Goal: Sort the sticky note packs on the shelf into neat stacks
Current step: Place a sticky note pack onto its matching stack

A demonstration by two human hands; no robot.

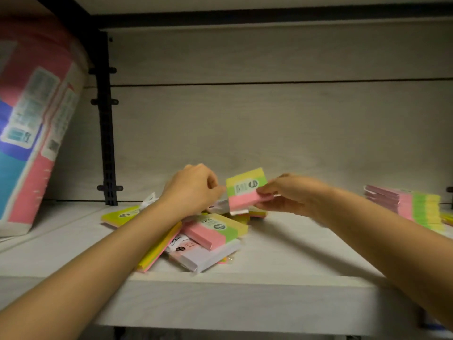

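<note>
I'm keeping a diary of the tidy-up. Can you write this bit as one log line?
right hand: holds pack above pile | left hand: touching pack | stack: far right of shelf

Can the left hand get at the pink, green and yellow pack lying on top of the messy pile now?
Probably yes. The left hand is just above and behind that pack, whose top is uncovered. Its fingers look curled at the lifted pack that the right hand holds, so it may have to let go first.

Dim, warm light; slight motion blur; wide-angle bending at edges; soft focus
</note>
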